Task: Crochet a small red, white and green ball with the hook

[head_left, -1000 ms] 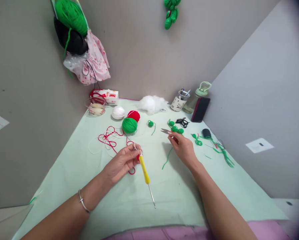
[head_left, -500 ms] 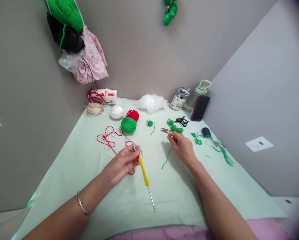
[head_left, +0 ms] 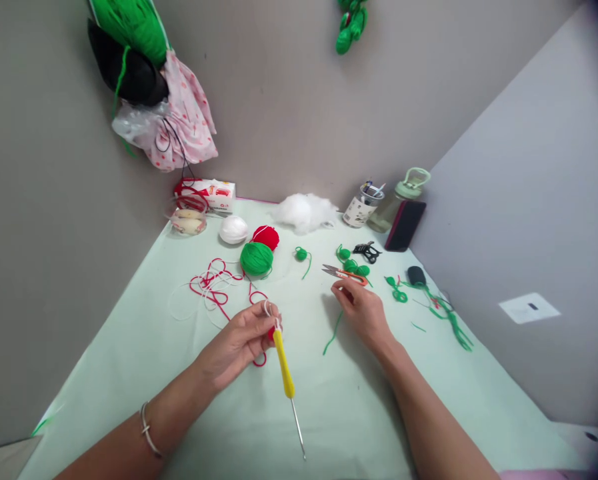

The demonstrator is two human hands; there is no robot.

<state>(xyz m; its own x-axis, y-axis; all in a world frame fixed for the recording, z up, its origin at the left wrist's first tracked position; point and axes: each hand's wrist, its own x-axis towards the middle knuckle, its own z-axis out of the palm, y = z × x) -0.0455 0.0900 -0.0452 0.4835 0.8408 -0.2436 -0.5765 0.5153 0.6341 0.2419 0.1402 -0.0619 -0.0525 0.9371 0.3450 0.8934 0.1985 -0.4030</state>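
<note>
My left hand [head_left: 241, 347] is closed around a small red piece of yarn work [head_left: 271, 333], mostly hidden by the fingers. From it a crochet hook [head_left: 285, 373] with a yellow handle hangs down toward me, its metal tip free, and a white yarn loop [head_left: 267, 308] rises beside the fingertips. Over the right side of the table, my right hand [head_left: 363, 312] has its fingers curled together; nothing shows in them. Just beyond its fingertips lie small scissors [head_left: 349, 273] with orange handles. A green yarn strand [head_left: 333, 335] emerges below that hand.
Green [head_left: 257, 259], red [head_left: 266, 237] and white [head_left: 233, 229] yarn balls stand behind tangled yarn [head_left: 213, 281]. White stuffing [head_left: 305, 213] lies at the back. Small green pieces [head_left: 351, 265], a black claw clip [head_left: 367, 252], a pen cup [head_left: 363, 207], a bottle [head_left: 403, 197] and a phone [head_left: 406, 227] are rightward.
My right hand has drawn back from the scissors, which stay on the table with their orange handles now showing. My left hand keeps its hold. The view has shifted slightly.
</note>
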